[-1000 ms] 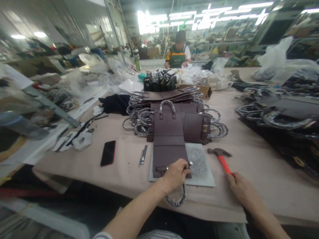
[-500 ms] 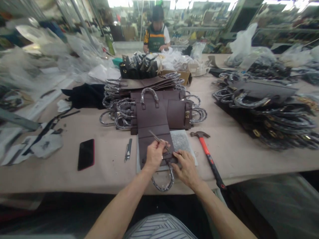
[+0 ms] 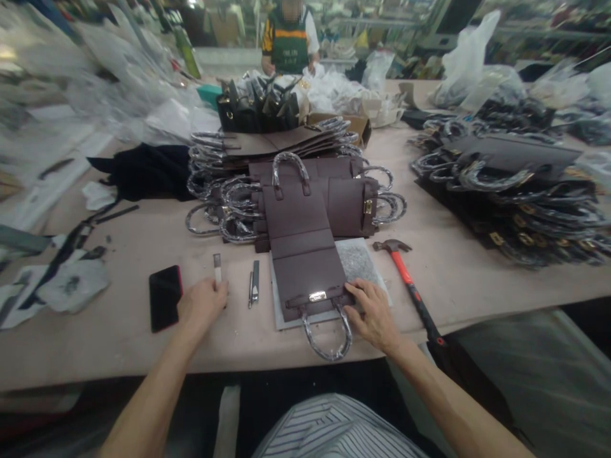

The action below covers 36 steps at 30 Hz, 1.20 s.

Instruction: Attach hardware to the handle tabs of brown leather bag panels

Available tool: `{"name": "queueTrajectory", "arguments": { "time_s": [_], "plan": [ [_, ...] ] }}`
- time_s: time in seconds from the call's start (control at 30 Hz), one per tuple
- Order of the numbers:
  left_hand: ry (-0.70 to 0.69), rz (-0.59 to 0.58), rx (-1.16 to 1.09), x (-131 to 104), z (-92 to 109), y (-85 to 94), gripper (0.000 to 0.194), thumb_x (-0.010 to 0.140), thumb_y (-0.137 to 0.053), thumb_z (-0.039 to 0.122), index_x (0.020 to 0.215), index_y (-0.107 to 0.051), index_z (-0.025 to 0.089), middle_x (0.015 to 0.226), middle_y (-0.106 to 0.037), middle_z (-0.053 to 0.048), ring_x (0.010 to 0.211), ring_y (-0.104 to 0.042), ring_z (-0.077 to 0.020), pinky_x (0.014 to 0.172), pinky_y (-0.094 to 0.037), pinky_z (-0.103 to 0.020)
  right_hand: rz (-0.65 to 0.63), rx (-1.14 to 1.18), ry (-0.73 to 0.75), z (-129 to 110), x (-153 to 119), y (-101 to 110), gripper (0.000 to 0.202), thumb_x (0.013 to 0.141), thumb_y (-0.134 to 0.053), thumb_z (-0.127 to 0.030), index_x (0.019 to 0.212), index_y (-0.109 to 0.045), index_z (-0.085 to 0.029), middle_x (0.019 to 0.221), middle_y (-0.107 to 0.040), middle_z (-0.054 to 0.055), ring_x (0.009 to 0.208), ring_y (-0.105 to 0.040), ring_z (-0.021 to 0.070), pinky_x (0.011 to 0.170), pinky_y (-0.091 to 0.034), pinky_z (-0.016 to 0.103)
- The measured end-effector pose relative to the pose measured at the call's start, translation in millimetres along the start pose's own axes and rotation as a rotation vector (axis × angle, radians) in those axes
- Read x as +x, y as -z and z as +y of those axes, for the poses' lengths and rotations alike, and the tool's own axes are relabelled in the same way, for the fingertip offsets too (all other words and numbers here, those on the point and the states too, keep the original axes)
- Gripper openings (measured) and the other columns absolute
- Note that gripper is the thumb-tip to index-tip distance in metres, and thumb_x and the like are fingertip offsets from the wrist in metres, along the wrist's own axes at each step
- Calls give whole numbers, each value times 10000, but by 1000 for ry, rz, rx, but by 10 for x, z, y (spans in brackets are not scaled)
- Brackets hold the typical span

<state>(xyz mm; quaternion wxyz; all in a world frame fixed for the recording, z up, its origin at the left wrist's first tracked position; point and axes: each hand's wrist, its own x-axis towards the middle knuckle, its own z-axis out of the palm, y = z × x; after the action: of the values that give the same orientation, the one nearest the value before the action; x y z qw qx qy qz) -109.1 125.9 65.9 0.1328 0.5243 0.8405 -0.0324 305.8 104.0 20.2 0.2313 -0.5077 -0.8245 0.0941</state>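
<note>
A dark brown bag piece (image 3: 308,270) lies unfolded over a pale sheet (image 3: 360,257), a plastic-wrapped handle (image 3: 329,353) at its near edge and another at its far end. A gold-coloured metal plate (image 3: 317,296) sits near the close edge. My right hand (image 3: 375,312) has its fingers on the piece's near right corner, thumb and fingers apart. Left of the piece, my left hand (image 3: 204,304) is closed on a slim metal tool (image 3: 217,267), low over the table between the black phone (image 3: 165,298) and two small tools (image 3: 254,284).
A hammer (image 3: 410,286) with a red and black handle lies at the right. Brown bag pieces (image 3: 348,207) are stacked behind, with another pile (image 3: 520,159) farther right. Black cloth (image 3: 147,170) lies at the left. Across the table stands a person (image 3: 290,48).
My left hand has moved left, away from the bag piece, with the slim tool. The metal plate now shows. My right hand stays at the piece's corner. The view has shifted slightly.
</note>
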Motion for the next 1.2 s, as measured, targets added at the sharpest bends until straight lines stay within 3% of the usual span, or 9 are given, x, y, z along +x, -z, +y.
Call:
{"name": "queueTrajectory", "arguments": {
  "time_s": [0.1, 0.2, 0.33, 0.5, 0.73, 0.83, 0.97, 1.1, 1.2],
  "plan": [
    [-109, 175, 96, -149, 98, -42, 436, 994, -389, 446, 967, -699, 139, 1001, -683, -185, 922, -668, -360, 717, -486, -408, -16, 21, -5, 0, 41, 54, 387, 974, -538, -347, 1330, -564, -197, 1295, -595, 134, 1219, -534, 294, 1029, -455, 521],
    [-378, 306, -23, -392, 383, -93, 302, 1009, -469, 348, 997, -694, 148, 1047, -674, -140, 957, -658, -302, 793, -498, -391, -57, 49, -13, -36, 153, 159, 301, 1003, -487, -314, 1259, -608, -213, 1231, -623, 114, 1146, -572, 261, 994, -487, 483],
    [-778, 167, -208, -733, 880, -217, 104, 975, -605, 269, 982, -682, 200, 1014, -687, -55, 944, -642, -234, 858, -489, -367, -153, 27, 84, -147, 399, 300, 232, 989, -505, -247, 1172, -637, -190, 1177, -619, 113, 1077, -571, 236, 942, -505, 417],
    [-859, 71, -38, -853, 1217, -311, 23, 934, -642, 195, 945, -653, 178, 982, -644, -72, 968, -598, -280, 820, -501, -396, -495, -229, 312, -263, 715, 366, 176, 969, -486, -148, 1027, -651, -163, 1002, -628, 94, 912, -568, 201, 801, -464, 328],
    [-994, 178, 229, -994, 1289, -145, 186, 881, -498, 16, 1000, -612, 102, 971, -601, -143, 921, -573, -302, 770, -498, -399, -590, -308, 463, -301, 916, 401, 164, 902, -519, -66, 989, -621, -160, 941, -636, 94, 832, -579, 206, 701, -410, 313],
    [-1007, 207, 286, -1080, 1359, -80, 202, 852, -503, 7, 1010, -609, 78, 933, -590, -159, 872, -574, -305, 693, -478, -379, -560, -359, 515, -353, 884, 393, 177, 904, -491, -52, 1002, -601, -151, 947, -626, 112, 836, -577, 221, 664, -394, 322],
    [-1010, 142, 323, -1032, 1397, -155, 230, 831, -471, -16, 982, -605, 96, 927, -604, -156, 857, -595, -312, 669, -497, -380, -483, -391, 512, -381, 786, 327, 174, 898, -492, -56, 1016, -584, -146, 926, -606, 109, 803, -564, 217, 617, -347, 317],
    [-1002, 135, 208, -883, 1235, -292, 227, 851, -453, -12, 946, -602, 129, 952, -629, -131, 901, -610, -298, 750, -546, -400, -425, -322, 475, -254, 685, 283, 198, 905, -463, -61, 1024, -589, -156, 976, -581, 103, 753, -519, 187, 620, -330, 313],
    [-1122, 181, 44, -773, 1001, -353, 251, 887, -427, -6, 967, -615, 139, 997, -656, -112, 930, -623, -255, 811, -568, -372, -390, -233, 475, -96, 627, 282, 171, 897, -486, -79, 957, -612, -177, 984, -578, 79, 772, -495, 172, 674, -353, 308]
  ]
}}
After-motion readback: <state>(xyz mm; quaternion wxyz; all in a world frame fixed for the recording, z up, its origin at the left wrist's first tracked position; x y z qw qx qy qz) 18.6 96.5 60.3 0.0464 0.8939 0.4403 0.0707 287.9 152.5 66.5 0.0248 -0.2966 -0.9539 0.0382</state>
